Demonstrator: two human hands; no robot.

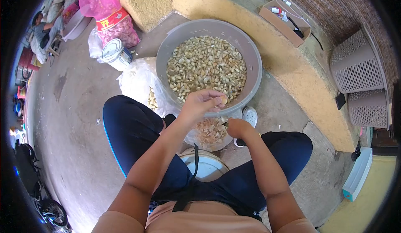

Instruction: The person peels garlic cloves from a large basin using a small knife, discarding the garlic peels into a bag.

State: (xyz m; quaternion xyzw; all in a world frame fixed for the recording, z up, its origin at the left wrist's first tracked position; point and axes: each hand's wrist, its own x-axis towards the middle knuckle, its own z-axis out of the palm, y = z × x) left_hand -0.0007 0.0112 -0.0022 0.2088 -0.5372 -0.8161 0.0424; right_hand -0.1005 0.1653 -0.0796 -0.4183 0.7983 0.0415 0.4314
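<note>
My left hand is closed on a pale garlic clove, over the near rim of a large grey tub. Many garlic cloves lie in the tub. Lower and to the right, my right hand is closed round a small knife, of which only a little shows. Beneath my hands a clear plastic bag or container holds brownish peelings. A white plastic bag with peeled cloves in it stands against the left side of the tub.
A metal can and a pink net sack stand at the upper left. A low yellow ledge curves behind the tub, with a cardboard box on it. Perforated baskets stand at right. Another person sits far left.
</note>
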